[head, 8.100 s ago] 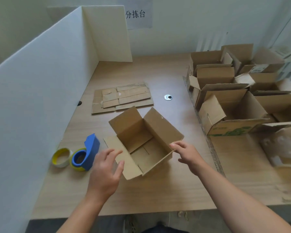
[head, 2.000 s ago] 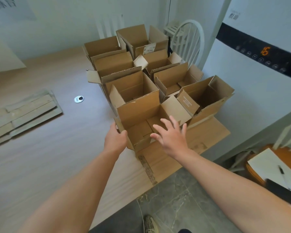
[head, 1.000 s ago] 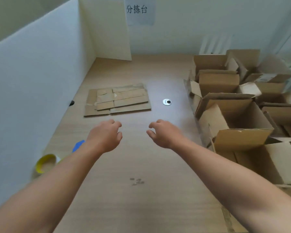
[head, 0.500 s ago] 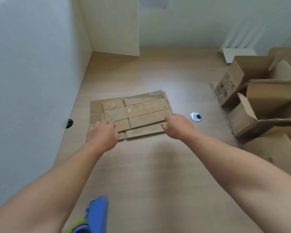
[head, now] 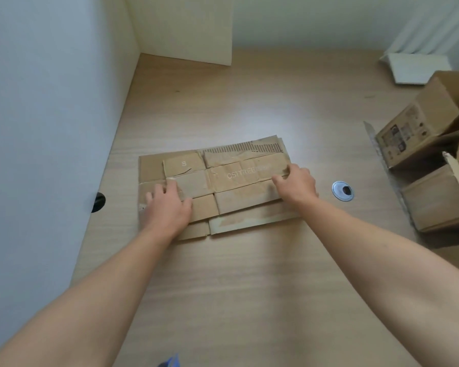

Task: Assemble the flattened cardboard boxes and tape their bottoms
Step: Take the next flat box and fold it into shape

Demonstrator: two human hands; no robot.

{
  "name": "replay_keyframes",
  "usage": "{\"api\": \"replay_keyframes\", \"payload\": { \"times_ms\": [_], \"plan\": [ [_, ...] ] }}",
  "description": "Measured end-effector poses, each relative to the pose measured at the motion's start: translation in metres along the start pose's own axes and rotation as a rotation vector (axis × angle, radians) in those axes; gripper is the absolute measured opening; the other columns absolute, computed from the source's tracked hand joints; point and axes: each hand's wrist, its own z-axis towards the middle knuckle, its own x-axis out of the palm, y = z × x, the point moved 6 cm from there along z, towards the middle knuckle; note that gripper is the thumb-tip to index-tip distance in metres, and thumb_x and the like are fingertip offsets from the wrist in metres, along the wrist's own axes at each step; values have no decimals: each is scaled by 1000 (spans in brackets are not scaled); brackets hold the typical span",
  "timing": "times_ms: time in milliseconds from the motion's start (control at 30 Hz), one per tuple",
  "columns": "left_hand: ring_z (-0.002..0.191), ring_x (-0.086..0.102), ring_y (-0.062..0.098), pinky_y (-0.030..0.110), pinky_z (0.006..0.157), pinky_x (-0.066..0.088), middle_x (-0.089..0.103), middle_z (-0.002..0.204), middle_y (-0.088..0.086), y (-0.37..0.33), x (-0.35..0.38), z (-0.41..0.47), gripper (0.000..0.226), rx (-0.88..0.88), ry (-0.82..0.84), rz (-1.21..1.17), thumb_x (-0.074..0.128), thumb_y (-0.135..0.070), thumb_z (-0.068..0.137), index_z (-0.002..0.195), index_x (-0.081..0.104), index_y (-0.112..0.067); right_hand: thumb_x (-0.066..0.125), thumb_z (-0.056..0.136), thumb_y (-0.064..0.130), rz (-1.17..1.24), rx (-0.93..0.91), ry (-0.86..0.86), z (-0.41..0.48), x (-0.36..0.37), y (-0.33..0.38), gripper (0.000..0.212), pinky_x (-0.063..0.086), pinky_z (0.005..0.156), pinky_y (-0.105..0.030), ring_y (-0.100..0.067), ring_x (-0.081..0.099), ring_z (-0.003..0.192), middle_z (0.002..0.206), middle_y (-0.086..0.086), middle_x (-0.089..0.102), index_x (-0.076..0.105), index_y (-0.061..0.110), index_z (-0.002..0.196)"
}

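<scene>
A stack of flattened cardboard boxes [head: 236, 178] lies on the wooden table [head: 223, 287], in the middle of the head view. My left hand [head: 167, 205] rests on the stack's left part, fingers spread on the cardboard. At the stack's right edge, my right hand [head: 296, 185] has its fingers curled round the edge of the top flattened box, thumb on top. The top sheet bears pale printed letters. A blue tip of the tape dispenser [head: 170, 362] shows at the bottom edge.
Assembled open boxes [head: 429, 144] stand at the right edge of the table. A white partition [head: 51, 128] walls off the left side and back corner. A metal cable grommet [head: 342, 190] sits right of the stack, and a dark hole [head: 98, 202] lies by the partition.
Both hands have moved forward from the stack's near edge onto it; the left now lies on the cardboard and the right has reached the right edge. The view has tilted closer.
</scene>
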Motion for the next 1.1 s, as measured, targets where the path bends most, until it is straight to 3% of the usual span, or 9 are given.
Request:
{"api": "replay_keyframes", "payload": {
  "times_ms": [67, 200, 400, 533, 700, 800, 900, 1000, 1100],
  "plan": [
    [125, 37, 36, 45, 100, 38, 42, 135, 16, -3, 6, -2, 51, -25, -18, -111, 54, -42, 95, 137, 42, -16, 53, 94, 38, 80, -5, -25, 0, -1, -3, 45, 39, 105, -46, -31, 46, 125, 133, -9, 45, 49, 18, 135],
    [133, 38, 38, 45, 108, 34, 38, 142, 17, -3, 13, -11, 68, -148, -20, -338, 61, -49, 91, 146, 38, -14, 57, 95, 39, 172, 16, -38, -4, -8, -21, 49, 35, 87, -30, -29, 51, 111, 136, -13, 43, 50, 12, 136],
    [138, 38, 31, 37, 114, 29, 33, 147, 16, -7, 31, -61, 86, -154, 99, -437, 64, -61, 86, 152, 35, -15, 61, 94, 46, 298, 67, 26, -40, -22, -73, 61, 38, 102, -37, -27, 49, 128, 140, -11, 49, 45, 13, 142],
    [134, 42, 28, 41, 113, 35, 36, 143, 11, -13, 39, -118, 93, -139, 95, -512, 68, -67, 78, 152, 34, -23, 69, 89, 40, 498, 23, 32, -82, -32, -107, 41, 45, 85, -35, -19, 60, 101, 117, -3, 61, 45, 25, 118],
    [129, 49, 22, 43, 109, 43, 40, 146, 8, -34, 41, -200, 99, -39, 106, -777, 75, -67, 70, 151, 36, -26, 73, 86, 40, 631, -49, 55, -136, -50, -149, 45, 44, 78, -30, -10, 61, 98, 107, 10, 59, 43, 32, 118],
    [123, 56, 13, 30, 94, 51, 48, 143, -5, -52, 41, -249, 109, 118, 235, -948, 76, -74, 56, 149, 34, -37, 77, 85, 39, 699, -131, 163, -170, -65, -173, 65, 49, 82, -31, -12, 61, 102, 117, 6, 55, 35, 40, 135],
    [120, 54, -2, 20, 88, 50, 48, 138, -23, -63, 42, -295, 104, 247, 280, -917, 79, -71, 57, 145, 26, -58, 79, 83, 40, 716, -236, 302, -207, -77, -199, 89, 51, 83, -30, -13, 62, 107, 126, 9, 52, 22, 48, 150],
    [126, 44, -11, 20, 94, 46, 40, 139, -34, -66, 44, -332, 100, 341, 260, -813, 80, -57, 62, 140, 20, -67, 77, 75, 52, 750, -313, 383, -239, -87, -221, 87, 56, 82, -26, -9, 65, 108, 130, 15, 55, 29, 53, 148],
    [132, 38, -10, 20, 97, 43, 37, 149, -21, -62, 50, -364, 93, 383, 217, -696, 75, -58, 64, 136, 18, -72, 75, 78, 51, 748, -360, 368, -270, -92, -245, 75, 54, 82, -20, -2, 63, 109, 131, 20, 55, 37, 52, 143]
  ]
}}
